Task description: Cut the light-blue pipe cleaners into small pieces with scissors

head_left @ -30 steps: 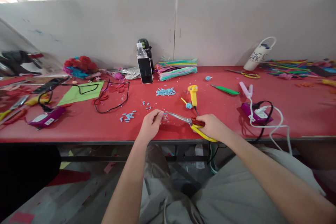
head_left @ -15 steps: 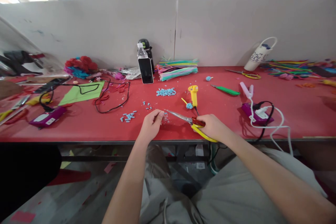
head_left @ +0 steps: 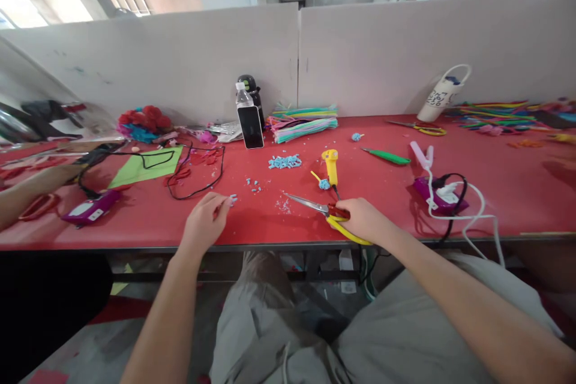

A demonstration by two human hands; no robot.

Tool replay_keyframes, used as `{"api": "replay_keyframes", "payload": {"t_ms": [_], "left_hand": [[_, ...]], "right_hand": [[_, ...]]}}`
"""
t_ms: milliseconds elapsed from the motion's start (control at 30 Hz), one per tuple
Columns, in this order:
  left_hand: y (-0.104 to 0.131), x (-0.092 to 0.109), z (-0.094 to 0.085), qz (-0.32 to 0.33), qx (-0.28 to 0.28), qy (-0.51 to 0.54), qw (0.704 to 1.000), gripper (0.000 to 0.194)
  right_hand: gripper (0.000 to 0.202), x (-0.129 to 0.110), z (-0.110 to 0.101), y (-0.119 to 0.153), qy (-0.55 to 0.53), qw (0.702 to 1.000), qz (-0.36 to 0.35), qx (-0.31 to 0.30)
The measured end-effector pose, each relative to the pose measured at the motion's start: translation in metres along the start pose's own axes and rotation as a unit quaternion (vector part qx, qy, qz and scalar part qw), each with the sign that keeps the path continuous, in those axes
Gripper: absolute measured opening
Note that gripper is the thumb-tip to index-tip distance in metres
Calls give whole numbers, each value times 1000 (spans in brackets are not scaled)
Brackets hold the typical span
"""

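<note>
My right hand is closed around the handles of a pair of scissors with red and yellow grips. Their blades point left, looking closed, just above the red table. My left hand is over the table farther left, thumb and fingers pinched together. Whatever is between its fingertips is too small to make out. By those fingertips lie short light-blue pieces, most of that group hidden behind the hand. Several more blue pieces are scattered beyond, and a larger blue pile sits farther back. Fine blue crumbs lie near the blade tips.
A yellow glue gun stands beside a fuzzy blue ball on a yellow stem. Purple power strips with cords lie at both sides. A phone leans on bottles; bundled pipe cleaners lie behind. Another person's arm reaches in from the left.
My left hand has moved left, from beside the blade tips to the near group of blue pieces. My right hand and the scissors have hardly moved. Another person's arm has come in at left.
</note>
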State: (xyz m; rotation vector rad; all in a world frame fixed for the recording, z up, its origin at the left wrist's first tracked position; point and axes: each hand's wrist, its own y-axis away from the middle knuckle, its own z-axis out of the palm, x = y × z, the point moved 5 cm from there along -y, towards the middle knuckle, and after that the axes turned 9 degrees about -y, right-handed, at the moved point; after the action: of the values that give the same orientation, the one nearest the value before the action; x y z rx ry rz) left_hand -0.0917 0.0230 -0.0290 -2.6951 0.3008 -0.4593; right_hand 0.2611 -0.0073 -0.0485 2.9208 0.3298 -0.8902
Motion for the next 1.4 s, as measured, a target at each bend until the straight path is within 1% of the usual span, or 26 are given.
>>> {"api": "replay_keyframes", "payload": {"t_ms": [67, 100, 133, 200, 300, 367, 400, 433, 467, 500, 533, 567, 600, 633, 667, 700, 733, 767, 800, 833, 867, 933, 1000, 1067, 1200, 1400], "left_hand": [[-4, -18, -5, 7, 5, -58, 998, 32], [-6, -24, -5, 23, -1, -85, 996, 33], [-9, -29, -4, 37, -5, -99, 994, 34], [-14, -37, -2, 52, -7, -95, 994, 36], [-25, -42, -1, 25, 18, -29, 999, 36], [-35, -40, -5, -18, 39, 52, 998, 35], [-41, -36, -9, -49, 49, 109, 992, 34], [-47, -32, -13, -91, 62, 184, 977, 34], [-53, -27, -17, -129, 74, 288, 946, 34], [-60, -19, -20, -152, 79, 397, 902, 36], [-68, -7, -22, -159, 71, 486, 856, 37], [-75, 4, -23, -161, 72, 545, 819, 35], [-83, 15, -22, -163, 71, 573, 800, 30], [-90, 27, -19, -163, 60, 576, 799, 27], [-98, 37, -12, -157, 54, 561, 811, 27], [-104, 47, -3, -147, 45, 521, 839, 28], [-111, 55, 7, -139, 40, 452, 880, 27], [-117, 62, 21, -123, 26, 356, 926, 23], [-123, 70, 35, -93, 2, 244, 965, 19], [-128, 77, 51, -56, -28, 129, 990, 18], [-131, 82, 67, -31, -66, 26, 997, 20], [-137, 84, 90, -25, -90, -21, 995, 22], [-141, 85, 104, -26, -104, -49, 993, 25], [-143, 84, 110, -29, -113, -73, 991, 26], [-147, 84, 112, -30, -130, -106, 985, 25], [-150, 86, 117, -27, -152, -116, 981, 21]], "right_hand": [[23, 1, 0, -1, 0, 1000, 2, 0], [24, 1, 0, -1, 0, 1000, 1, 0], [24, 1, 0, -1, -1, 1000, 0, 0], [24, 1, 1, -1, -1, 1000, -3, 0], [24, 1, 1, -1, 0, 1000, -9, 1], [25, 1, 2, -2, 3, 1000, -13, 3], [25, 1, 2, -2, 5, 1000, -16, 3], [25, 1, 2, -2, 7, 1000, -18, 5], [25, 1, 3, -3, 10, 1000, -20, 6], [25, 1, 3, -3, 12, 1000, -21, 8], [25, 2, 3, -3, 14, 1000, -22, 12], [25, 2, 3, -3, 13, 1000, -20, 16], [25, 2, 3, -3, 9, 1000, -18, 21], [26, 3, 2, -2, 3, 999, -15, 28], [27, 3, 1, -2, -6, 999, -12, 38], [28, 3, -1, -1, -17, 999, -9, 51], [28, 3, -4, 0, -30, 997, -7, 66], [29, 3, -7, 0, -43, 996, -6, 82], [30, 4, -11, 1, -55, 994, -3, 97], [32, 4, -14, 2, -64, 992, 0, 110], [32, 4, -17, 3, -71, 990, 4, 120], [34, 4, -22, 4, -78, 988, 8, 130], [34, 4, -25, 4, -80, 988, 7, 135], [35, 4, -28, 4, -80, 987, 7, 138], [36, 4, -29, 5, -79, 986, 11, 144], [37, 1, -29, 4, -74, 988, 16, 135]]}}
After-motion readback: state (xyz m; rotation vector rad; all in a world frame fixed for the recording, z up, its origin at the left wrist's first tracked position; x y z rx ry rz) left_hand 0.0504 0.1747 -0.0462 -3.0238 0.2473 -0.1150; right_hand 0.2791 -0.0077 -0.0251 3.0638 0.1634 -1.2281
